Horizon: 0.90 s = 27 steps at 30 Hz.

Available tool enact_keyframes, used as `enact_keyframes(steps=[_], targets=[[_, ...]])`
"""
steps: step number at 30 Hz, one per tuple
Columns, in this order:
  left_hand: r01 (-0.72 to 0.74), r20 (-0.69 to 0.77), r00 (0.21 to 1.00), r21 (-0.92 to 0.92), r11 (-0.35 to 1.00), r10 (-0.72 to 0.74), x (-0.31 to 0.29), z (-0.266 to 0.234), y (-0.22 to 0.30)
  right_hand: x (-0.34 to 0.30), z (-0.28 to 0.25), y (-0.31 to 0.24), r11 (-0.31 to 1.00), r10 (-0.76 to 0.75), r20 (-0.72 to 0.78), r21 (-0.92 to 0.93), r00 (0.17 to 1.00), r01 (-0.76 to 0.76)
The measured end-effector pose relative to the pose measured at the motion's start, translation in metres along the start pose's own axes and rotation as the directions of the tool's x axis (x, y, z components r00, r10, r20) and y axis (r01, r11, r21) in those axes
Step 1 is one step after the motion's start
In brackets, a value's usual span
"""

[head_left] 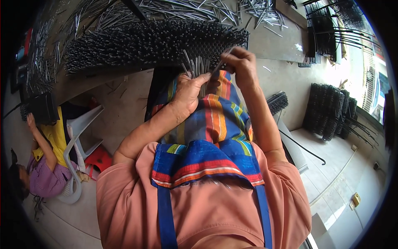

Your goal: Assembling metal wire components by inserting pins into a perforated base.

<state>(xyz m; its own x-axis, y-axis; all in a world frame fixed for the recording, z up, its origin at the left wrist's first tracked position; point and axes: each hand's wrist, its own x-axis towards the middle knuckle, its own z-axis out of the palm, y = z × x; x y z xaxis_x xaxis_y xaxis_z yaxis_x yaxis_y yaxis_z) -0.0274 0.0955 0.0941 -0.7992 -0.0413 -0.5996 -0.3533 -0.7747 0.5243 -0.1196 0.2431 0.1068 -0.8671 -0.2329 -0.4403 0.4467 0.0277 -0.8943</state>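
Silvery slim rods (199,64) bunch upright in the left grip (188,91) above a striped cloth apron (217,120); the right grip (242,66) pinches another, blurred slim rod (223,59). Beyond, a black honeycomb rack (216,49) bristles with dark-ended rods (145,41); its lower side is hidden.

a workshop: loose metal rods (197,11) litter a desk (275,47) beyond the right grip (227,54), nearer it a long bristly block (153,46), stacked black blocks (325,110) well to its right, a co-worker (47,176) seated far to its left
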Motion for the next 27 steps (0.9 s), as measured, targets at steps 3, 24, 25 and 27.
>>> enact_keyframes(steps=[3,24,25,27], targets=[[0.239,-0.059,0.97,0.099,0.966,-0.234,-0.006,-0.006,0.001,0.007,0.005,-0.009,0.91,-0.396,-0.304,-0.004,0.867,0.414],[0.141,0.004,0.99,0.093,0.986,-0.142,-0.005,0.003,0.002,0.024,0.013,-0.01,0.516,-0.758,-0.077,-0.679,0.648,0.522],[0.127,0.024,0.991,0.1,0.987,-0.13,-0.004,0.003,0.002,0.025,0.011,-0.011,0.527,-0.748,-0.074,-0.669,0.659,0.523],[0.113,0.043,0.992,0.106,0.988,-0.118,-0.003,0.003,0.0,0.024,0.011,-0.012,0.539,-0.738,-0.07,-0.659,0.671,0.525]])
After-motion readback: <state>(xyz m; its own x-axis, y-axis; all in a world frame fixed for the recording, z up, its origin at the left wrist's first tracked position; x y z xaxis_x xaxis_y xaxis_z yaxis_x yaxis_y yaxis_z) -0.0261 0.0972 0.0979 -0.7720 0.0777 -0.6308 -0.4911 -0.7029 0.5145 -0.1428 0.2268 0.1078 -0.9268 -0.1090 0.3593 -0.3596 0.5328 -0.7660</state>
